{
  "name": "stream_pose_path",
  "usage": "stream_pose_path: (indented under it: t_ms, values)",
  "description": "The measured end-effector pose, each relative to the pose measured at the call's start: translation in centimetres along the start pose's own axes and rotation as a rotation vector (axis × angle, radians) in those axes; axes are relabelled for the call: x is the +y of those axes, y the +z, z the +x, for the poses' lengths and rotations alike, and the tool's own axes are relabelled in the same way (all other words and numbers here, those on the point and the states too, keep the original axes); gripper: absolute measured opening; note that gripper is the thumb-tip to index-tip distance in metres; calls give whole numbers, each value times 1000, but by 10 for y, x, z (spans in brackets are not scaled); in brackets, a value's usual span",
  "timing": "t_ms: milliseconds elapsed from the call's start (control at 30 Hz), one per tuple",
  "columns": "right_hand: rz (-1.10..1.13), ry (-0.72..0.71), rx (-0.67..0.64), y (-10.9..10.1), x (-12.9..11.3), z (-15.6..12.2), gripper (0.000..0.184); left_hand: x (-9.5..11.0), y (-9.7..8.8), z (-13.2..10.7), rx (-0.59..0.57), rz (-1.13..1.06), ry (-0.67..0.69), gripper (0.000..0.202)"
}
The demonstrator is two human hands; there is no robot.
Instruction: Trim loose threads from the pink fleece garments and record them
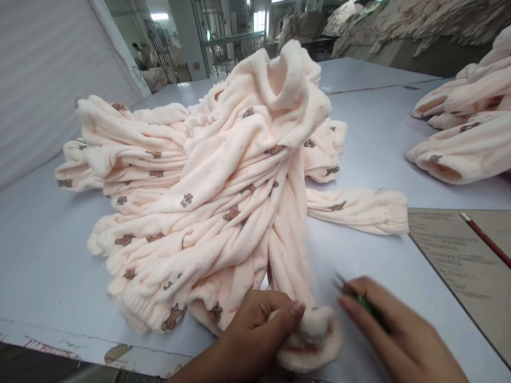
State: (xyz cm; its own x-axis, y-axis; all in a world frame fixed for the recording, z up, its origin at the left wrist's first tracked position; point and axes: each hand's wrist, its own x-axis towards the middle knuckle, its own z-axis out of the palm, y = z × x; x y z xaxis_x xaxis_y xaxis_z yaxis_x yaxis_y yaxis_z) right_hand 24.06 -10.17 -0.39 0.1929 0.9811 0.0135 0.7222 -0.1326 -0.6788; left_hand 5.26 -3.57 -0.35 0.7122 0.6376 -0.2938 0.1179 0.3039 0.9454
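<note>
A pale pink plush garment (239,175) with small brown animal prints lies heaped and wrinkled in front of me. My left hand (263,330) pinches the fabric at the near end of one sleeve (291,250), thumb on top. The cuff opening (311,346) of that sleeve faces me, just right of my thumb. My right hand (383,330) is closed around small thread snips (361,300) with green on the handle. Their metal tips point up and left, apart from the cuff and blurred by motion.
More pink plush pieces (467,127) lie at the right of the white table (359,117). A printed sheet (451,255) with a red pencil (485,239) sits at the right edge. Fabric piles (419,26) stand behind. A pale curtain-like sheet (59,69) hangs at left.
</note>
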Motion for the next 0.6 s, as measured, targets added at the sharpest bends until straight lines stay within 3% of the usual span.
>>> stream_pose_path:
  t_ms: [67,133,200,267,333,400,500,600]
  values:
    - [-165,66,239,-9,23,31,37,3,-8,-1,-30,357,59,50]
    - [-271,144,316,-19,49,64,53,2,-23,-4,-55,755,65,51]
    - [-349,210,271,-28,71,90,53,-2,-46,-11,1,1059,-34,51]
    - [-380,263,200,-34,80,100,43,-6,-73,-22,145,1220,-174,54]
    - [-335,257,108,-36,73,92,38,-8,-99,-34,266,1281,-279,54]
    - [-210,168,-21,-34,54,71,42,-5,-112,-44,314,1331,-327,51]
    - [25,19,-200,-27,25,34,45,5,-102,-48,357,1422,-266,43]
    - [142,16,-82,-20,21,12,38,13,-64,-40,334,1339,-49,31]
